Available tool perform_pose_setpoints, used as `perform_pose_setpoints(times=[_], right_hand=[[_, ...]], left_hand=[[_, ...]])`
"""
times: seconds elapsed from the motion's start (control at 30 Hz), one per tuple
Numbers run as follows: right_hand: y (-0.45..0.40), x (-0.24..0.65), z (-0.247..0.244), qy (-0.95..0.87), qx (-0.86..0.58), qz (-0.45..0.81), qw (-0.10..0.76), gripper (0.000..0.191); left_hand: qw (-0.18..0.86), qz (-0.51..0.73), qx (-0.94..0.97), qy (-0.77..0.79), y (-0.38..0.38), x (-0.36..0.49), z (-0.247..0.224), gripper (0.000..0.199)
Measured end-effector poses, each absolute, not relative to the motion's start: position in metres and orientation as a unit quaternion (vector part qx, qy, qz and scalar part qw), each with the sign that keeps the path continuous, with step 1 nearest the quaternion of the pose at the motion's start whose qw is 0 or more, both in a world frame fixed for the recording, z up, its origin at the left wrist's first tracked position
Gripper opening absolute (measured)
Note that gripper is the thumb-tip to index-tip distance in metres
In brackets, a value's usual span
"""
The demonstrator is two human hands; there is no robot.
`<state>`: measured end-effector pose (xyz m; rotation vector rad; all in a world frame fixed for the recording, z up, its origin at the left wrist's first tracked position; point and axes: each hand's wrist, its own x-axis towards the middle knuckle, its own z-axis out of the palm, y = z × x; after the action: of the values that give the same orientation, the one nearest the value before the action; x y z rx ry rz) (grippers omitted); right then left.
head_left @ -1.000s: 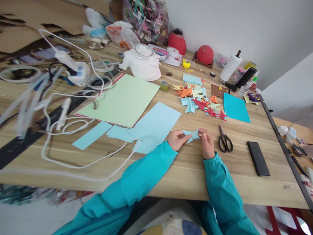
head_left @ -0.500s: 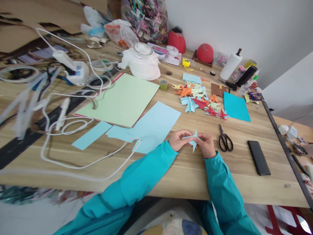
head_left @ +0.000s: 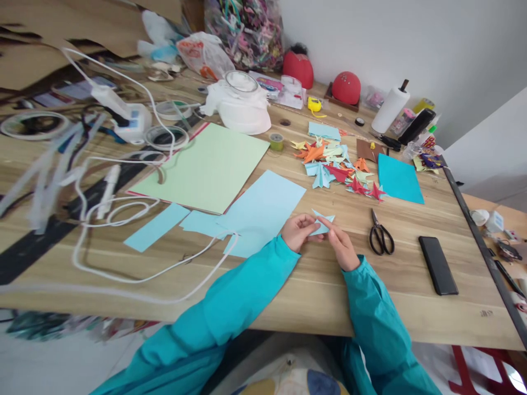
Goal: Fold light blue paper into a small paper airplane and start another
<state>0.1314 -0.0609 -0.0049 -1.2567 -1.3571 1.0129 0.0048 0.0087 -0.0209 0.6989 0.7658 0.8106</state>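
My left hand (head_left: 300, 232) is closed on a small light-blue origami crane (head_left: 324, 225), pinching it between thumb and fingers above the table. From the other side, my right hand (head_left: 341, 244) grips the same folded paper, its index finger laid along a pointed flap. The fingers hide part of the folds. Beyond my hands lies a pile of paper cranes (head_left: 321, 174) in blue, orange, red, yellow and pale green. To the right of my right hand are black-handled scissors (head_left: 381, 240), standing apart from it. A light-blue sheet (head_left: 267, 206) lies by my left hand.
A pale green sheet (head_left: 206, 167) and a blue strip (head_left: 156, 226) lie left, near a looping white cable (head_left: 135, 281). On the right are a phone (head_left: 438, 265) and a turquoise sheet (head_left: 400, 178). A yellow tape measure (head_left: 314, 105) and red pincushion (head_left: 346, 88) stand behind.
The crane has been turned in my fingers, so its points now face differently. My right hand has shifted its grip, with the index finger now stretched over the paper.
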Motion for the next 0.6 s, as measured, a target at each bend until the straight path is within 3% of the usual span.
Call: perform_pose_setpoints(times=[0.2, 0.33, 0.47, 0.6], right_hand=[[-0.057, 0.132, -0.016, -0.508, -0.548, 0.421, 0.515, 0.037], [-0.055, 0.137, -0.023, -0.464, -0.565, 0.406, 0.548, 0.031], [-0.053, 0.141, -0.024, -0.415, -0.569, 0.419, 0.573, 0.031], [-0.052, 0.143, -0.026, -0.376, -0.558, 0.445, 0.591, 0.031]], left_hand=[[0.782, 0.331, 0.396, 0.349, 0.006, 0.005, -0.024, 0.048], [0.750, 0.364, 0.459, 0.307, 0.003, 0.004, -0.025, 0.043], [0.666, 0.408, 0.572, 0.250, 0.001, 0.004, -0.031, 0.040], [0.527, 0.435, 0.692, 0.233, 0.004, 0.002, -0.035, 0.021]])
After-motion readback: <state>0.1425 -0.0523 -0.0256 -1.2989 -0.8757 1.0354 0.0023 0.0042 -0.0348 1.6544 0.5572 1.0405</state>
